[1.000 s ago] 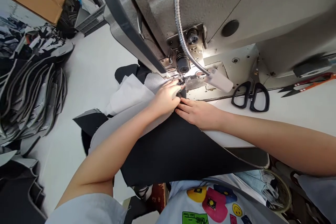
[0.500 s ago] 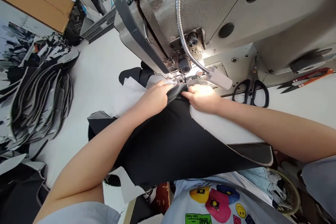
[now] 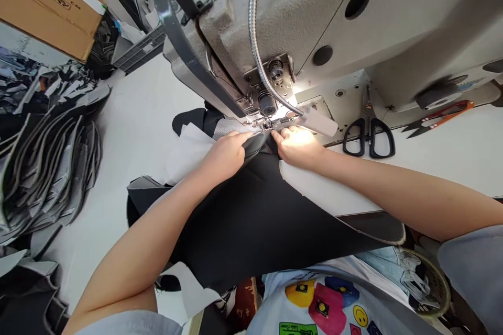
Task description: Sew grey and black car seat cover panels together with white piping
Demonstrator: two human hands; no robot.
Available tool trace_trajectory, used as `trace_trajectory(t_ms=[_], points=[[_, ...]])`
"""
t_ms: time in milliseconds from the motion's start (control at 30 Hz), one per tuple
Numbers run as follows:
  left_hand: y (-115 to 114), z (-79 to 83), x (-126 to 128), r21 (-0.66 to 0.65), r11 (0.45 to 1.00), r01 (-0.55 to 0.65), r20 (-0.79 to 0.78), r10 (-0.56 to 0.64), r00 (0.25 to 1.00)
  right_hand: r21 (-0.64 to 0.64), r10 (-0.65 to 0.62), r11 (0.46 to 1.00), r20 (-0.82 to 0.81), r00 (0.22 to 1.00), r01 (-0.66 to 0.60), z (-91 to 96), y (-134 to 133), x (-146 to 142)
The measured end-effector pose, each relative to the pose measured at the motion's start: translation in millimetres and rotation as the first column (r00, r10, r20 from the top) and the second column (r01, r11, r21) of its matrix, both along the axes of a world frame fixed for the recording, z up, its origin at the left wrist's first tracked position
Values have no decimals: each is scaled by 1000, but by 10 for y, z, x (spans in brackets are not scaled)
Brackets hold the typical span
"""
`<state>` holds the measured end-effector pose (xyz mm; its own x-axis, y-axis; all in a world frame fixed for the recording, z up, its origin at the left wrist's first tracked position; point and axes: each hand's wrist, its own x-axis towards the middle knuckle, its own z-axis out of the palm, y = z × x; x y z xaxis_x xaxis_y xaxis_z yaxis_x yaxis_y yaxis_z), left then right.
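Observation:
The two hands work at the needle area (image 3: 269, 124) of a grey industrial sewing machine (image 3: 314, 26). My left hand (image 3: 226, 156) grips a curved, stitched edge of a large black fabric panel (image 3: 251, 220), just left of the needle. A grey mesh layer (image 3: 231, 126) and white sheet (image 3: 187, 154) lie beyond it. My right hand (image 3: 296, 146) presses and pinches the panel's edge beside the presser foot, with the panel's white underside (image 3: 326, 191) showing below that wrist. The needle's tip is hidden among the small parts.
Black-handled scissors (image 3: 369, 138) and orange thread snips (image 3: 440, 118) lie on the white table (image 3: 145, 110) right of the machine. A gooseneck lamp (image 3: 318, 123) hangs at the needle. Stacked grey-and-black cut pieces (image 3: 51, 167) and a cardboard box (image 3: 43, 10) are at left.
Both hands have drawn together at the seam, and the left hand has moved back from the needle. The black panel's edge now curls up between them, and a white sheet shows at lower left.

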<state>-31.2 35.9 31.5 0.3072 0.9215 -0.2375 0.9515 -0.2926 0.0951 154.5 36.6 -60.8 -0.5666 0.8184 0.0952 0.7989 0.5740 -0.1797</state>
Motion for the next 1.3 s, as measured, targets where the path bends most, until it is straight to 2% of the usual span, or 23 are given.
trace_trajectory(t_ms=[233, 367, 467, 567, 667, 767, 867, 967, 1067, 1133, 1200, 1300], points=[[-35, 5, 51, -39, 999, 13, -47, -15, 999, 63, 50, 997, -35, 998, -48, -68, 36, 0], [-34, 0, 31, -54, 998, 11, -24, -12, 1000, 3, 67, 998, -125, 990, -67, -69, 44, 115], [-3, 28, 19, -62, 998, 16, -1, -16, 1000, 9, 224, 974, -213, 951, -227, -14, 46, 140], [51, 98, 44, -85, 994, 62, 37, -59, 998, 51, 403, 914, -207, 891, -401, 64, 53, -59], [83, 146, 108, -91, 994, 56, 71, -49, 996, 47, 343, 939, -187, 921, -340, 82, 33, -402], [37, 76, 172, -92, 996, -8, 101, 17, 995, 73, 331, 943, -184, 925, -323, 11, -25, -583], [-57, -103, 158, -106, 992, -65, 184, 84, 979, 79, 420, 907, -187, 888, -413, -73, -67, -433], [-90, -272, 34, -195, 971, -139, 381, 206, 902, 103, 355, 934, -202, 913, -341, -91, -42, -120], [-25, -350, -122, -383, 909, -165, 579, 375, 724, 50, 183, 983, -173, 968, -177, -48, 32, 77], [30, -354, -189, -453, 877, -160, 642, 446, 624, -9, 131, 991, -120, 984, -133, -14, 72, 95], [65, -336, -211, -469, 870, -152, 664, 460, 589, -22, 110, 993, -68, 992, -112, 7, 81, 62], [72, -293, -192, -459, 881, -119, 667, 430, 609, 28, 77, 997, -25, 997, -76, 8, 49, 18]])
